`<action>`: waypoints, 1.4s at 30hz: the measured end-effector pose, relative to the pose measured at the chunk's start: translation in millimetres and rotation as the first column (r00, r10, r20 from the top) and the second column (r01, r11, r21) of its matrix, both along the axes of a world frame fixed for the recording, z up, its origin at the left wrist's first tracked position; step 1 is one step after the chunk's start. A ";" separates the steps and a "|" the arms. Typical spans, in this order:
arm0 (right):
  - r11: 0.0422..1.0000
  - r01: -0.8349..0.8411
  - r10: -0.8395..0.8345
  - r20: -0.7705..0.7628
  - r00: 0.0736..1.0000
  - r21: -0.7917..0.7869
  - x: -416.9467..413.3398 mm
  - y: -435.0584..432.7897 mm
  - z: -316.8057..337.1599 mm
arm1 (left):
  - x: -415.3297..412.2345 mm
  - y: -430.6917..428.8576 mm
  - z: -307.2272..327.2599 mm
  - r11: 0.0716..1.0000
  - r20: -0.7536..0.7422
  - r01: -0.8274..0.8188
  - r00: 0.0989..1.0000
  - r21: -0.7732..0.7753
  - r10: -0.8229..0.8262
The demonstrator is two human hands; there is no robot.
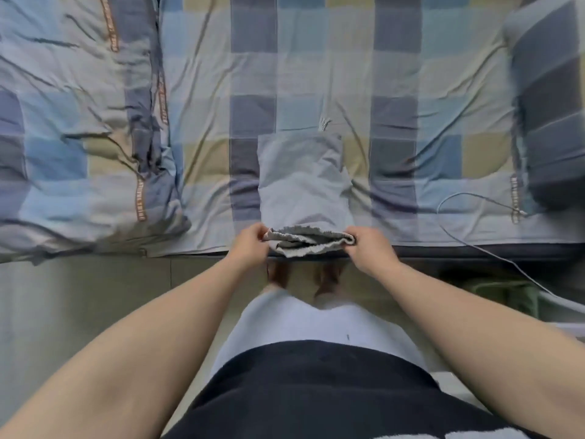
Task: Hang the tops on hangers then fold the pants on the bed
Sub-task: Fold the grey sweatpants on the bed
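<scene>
Light grey pants (302, 182) lie folded into a narrow stack on the checked bed sheet (392, 90), running from mid-bed to the front edge. Their near end, with layered hems or waistband, is lifted slightly off the mattress at the bed's edge. My left hand (250, 240) pinches the left corner of that end. My right hand (368, 245) grips the right corner. Both hands hold the same bunched edge, one on each side. A small white drawstring end (324, 123) pokes out at the pants' far edge. No tops or hangers are in view.
A rumpled checked duvet (79, 137) covers the bed's left part. A pillow in matching checks (550, 115) lies at the right. A thin white cable (468, 217) loops over the bed's right front edge down to the floor. My feet stand against the bed.
</scene>
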State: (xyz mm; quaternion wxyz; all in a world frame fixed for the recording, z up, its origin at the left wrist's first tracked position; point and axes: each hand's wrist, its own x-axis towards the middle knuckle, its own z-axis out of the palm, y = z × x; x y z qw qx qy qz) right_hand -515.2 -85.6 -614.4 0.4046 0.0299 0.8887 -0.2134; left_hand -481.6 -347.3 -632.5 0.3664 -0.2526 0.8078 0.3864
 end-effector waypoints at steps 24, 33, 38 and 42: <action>0.969 0.186 -0.201 -0.080 0.976 -0.162 -124.8 -44.9 -162.5 | -76.3 -26.7 -174.5 0.905 -0.061 -0.419 0.904 0.070 0.423; 0.891 0.448 -0.454 -0.085 0.887 -0.076 -119.5 -36.5 -269.2 | -78.1 -24.1 -255.9 0.880 -0.086 -0.438 0.899 -0.183 0.429; 0.801 0.594 -0.586 0.102 0.804 -0.079 -67.6 -7.0 -299.0 | -48.7 -17.8 -277.1 0.848 0.042 -0.516 0.851 -0.125 0.524; 0.755 0.632 -0.593 0.227 0.773 -0.177 -69.0 -9.1 -308.3 | -51.7 -11.5 -288.5 0.839 0.076 -0.544 0.837 0.007 0.542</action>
